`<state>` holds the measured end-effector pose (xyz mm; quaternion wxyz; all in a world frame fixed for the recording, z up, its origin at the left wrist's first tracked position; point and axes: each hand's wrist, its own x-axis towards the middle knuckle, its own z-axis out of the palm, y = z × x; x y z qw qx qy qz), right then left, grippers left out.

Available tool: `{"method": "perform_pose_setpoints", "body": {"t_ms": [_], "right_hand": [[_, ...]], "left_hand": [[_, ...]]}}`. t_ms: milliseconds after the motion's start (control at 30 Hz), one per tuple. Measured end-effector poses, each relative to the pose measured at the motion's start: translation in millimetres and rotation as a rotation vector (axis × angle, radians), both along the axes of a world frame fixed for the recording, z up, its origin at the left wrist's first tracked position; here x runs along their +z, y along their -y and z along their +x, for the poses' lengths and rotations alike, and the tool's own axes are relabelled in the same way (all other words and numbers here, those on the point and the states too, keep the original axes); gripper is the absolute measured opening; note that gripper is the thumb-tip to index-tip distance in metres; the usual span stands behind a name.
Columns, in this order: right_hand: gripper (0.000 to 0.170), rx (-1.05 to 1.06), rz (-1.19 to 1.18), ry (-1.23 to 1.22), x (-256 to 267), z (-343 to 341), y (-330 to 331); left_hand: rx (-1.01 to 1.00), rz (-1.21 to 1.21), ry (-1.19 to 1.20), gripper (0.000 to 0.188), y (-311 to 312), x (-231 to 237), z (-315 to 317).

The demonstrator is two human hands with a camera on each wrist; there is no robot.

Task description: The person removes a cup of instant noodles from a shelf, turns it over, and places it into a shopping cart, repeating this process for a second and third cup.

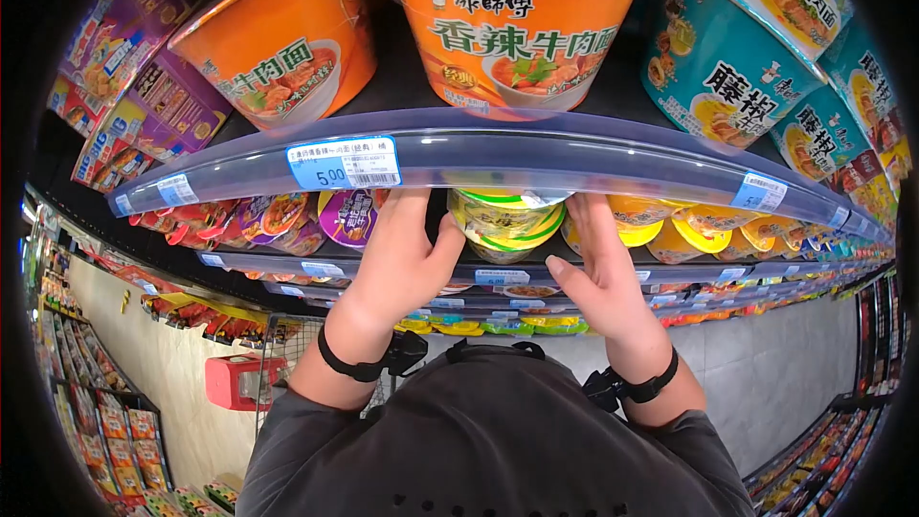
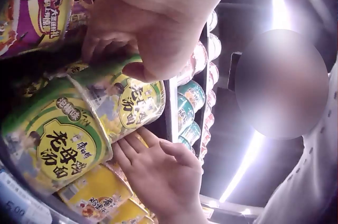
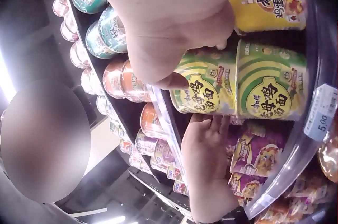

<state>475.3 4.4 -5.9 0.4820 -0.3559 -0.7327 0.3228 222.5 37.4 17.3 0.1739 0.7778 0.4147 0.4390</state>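
1. Left hand (image 1: 407, 254) and right hand (image 1: 611, 270) are resting, fingers straight, beside the top cup (image 3: 202, 91)
2. It is sitting on the bottom cup (image 3: 270, 91)
3. Likely feeling light, slick and squashy, its sides are needing soft holding

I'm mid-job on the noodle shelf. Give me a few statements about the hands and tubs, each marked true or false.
1. The green tub is between the left hand and the right hand. True.
2. The orange tubs stand on a lower shelf than the green tub. False: they stand on the shelf above it.
3. A price label on the upper shelf edge reads 5.00. True.
4. The right hand is balled into a fist. False: its fingers are extended alongside the green tub.
5. Purple tubs are on the left hand's side of the green tub. True.
6. The left wrist is bare. False: a black band is round it.
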Motion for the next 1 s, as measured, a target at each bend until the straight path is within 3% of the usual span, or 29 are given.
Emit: {"method": "perform_pose_setpoints", "body": {"t_ms": [200, 333, 467, 533, 600, 633, 933, 1000], "right_hand": [[0.095, 0.164, 0.023, -0.168, -7, 4, 12], [0.093, 0.282, -0.031, -0.147, 5, 15, 34], [0.092, 0.428, -0.041, -0.212, -7, 28, 60], [0.092, 0.489, -0.166, -0.253, -14, 32, 74], [0.092, 0.550, -0.184, -0.224, -19, 34, 89], [0.093, 0.562, -0.224, -0.221, -27, 35, 97], [0.094, 0.816, -0.605, -0.174, -109, 27, 151], [0.091, 0.844, -0.586, -0.137, -117, 18, 163]], "left_hand": [[0.044, 0.039, 0.093, 0.070, 35, 11, 8], [0.069, 0.084, 0.180, 0.075, 78, 10, 16], [0.215, 0.164, 0.076, 0.074, 131, -2, 22], [0.241, 0.153, 0.100, 0.077, 160, -9, 29], [0.303, 0.118, 0.008, 0.078, 192, -10, 39], [0.290, 0.013, 0.112, 0.079, 208, -19, 44], [0.459, -0.293, 0.150, 0.079, 317, -76, 41], [0.549, -0.344, 0.013, 0.078, 337, -89, 34]]}}
